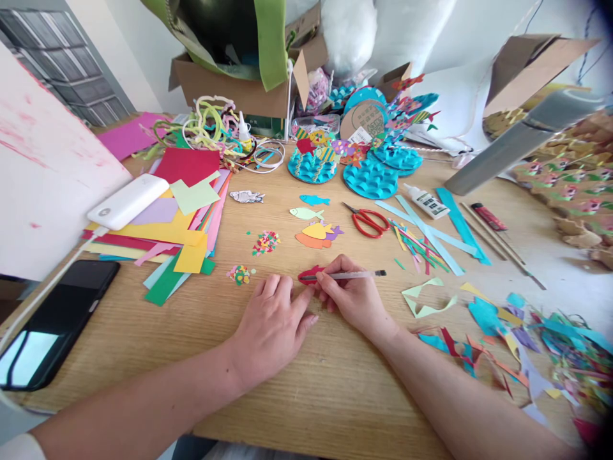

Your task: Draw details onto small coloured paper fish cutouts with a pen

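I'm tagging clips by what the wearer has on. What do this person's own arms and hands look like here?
Both forearms are bare. The left hand and the right hand wear no gloves, and no rings, watch or bracelet show on them. The only clothing in view is a bit of white sleeve at the bottom left corner, high up the left arm. The nails look short and unpainted.

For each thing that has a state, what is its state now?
Red paper fish: flat on the table, pinned by left hand.
Clear pen: gripped in right hand, tip on the fish.
Red-handled scissors: lying slightly open.
Black phone: screen dark.
White glue bottle: lying down.
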{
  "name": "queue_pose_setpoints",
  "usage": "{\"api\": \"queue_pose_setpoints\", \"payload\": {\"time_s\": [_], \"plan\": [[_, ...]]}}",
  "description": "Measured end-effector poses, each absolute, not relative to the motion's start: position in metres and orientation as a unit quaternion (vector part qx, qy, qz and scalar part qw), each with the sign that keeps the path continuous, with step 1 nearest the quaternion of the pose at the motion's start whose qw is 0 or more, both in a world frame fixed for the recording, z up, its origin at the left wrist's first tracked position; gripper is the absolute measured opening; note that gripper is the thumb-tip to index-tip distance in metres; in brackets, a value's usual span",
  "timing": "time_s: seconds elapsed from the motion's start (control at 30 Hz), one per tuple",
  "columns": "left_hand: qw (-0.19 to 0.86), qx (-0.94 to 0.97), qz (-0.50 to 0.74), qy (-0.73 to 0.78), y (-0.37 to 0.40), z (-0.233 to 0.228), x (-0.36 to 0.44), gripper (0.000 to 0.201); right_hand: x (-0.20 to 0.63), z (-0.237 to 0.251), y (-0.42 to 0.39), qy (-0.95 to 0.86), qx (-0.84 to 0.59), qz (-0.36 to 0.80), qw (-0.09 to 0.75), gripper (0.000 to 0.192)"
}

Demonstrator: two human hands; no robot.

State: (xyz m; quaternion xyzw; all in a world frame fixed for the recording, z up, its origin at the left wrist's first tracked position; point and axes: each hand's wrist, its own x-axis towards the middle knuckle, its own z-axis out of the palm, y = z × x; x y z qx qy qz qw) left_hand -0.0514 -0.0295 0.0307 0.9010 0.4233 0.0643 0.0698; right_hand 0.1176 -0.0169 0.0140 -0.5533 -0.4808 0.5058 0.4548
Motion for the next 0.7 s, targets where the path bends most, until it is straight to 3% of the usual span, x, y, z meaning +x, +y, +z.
{"api": "queue_pose_setpoints", "payload": {"time_s": [0.7], "plan": [[0.069,0.903,0.059,0.421,-0.0291,0.0306,-0.0516,0.040,0.1180,0.0127,-0.0176,-0.480,-0.559,0.501,0.454,0.034]]}}
